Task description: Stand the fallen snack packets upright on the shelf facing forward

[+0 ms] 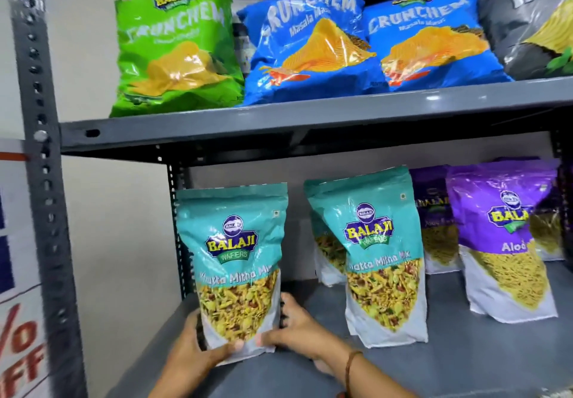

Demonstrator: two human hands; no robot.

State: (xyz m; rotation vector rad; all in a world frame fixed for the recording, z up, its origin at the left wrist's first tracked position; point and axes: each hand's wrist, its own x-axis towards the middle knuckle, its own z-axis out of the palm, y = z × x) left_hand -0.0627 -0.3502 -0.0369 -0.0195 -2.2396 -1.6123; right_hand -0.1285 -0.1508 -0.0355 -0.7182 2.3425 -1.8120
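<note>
A teal Khatta Mitha Mix packet (237, 261) stands upright at the left end of the lower shelf (465, 363), label facing forward. My left hand (198, 346) grips its bottom left corner and my right hand (297, 326) grips its bottom right edge. A second teal packet (375, 261) stands upright to the right, with another partly hidden behind it. Two purple Aloo packets (505, 239) stand further right.
The upper shelf (310, 121) carries a green Crunchem bag (173, 53), two blue Crunchem bags (310, 47) and a dark bag (533, 25) at the right edge. A grey perforated upright (40, 149) runs down the left. A sale sign (21, 335) hangs at lower left.
</note>
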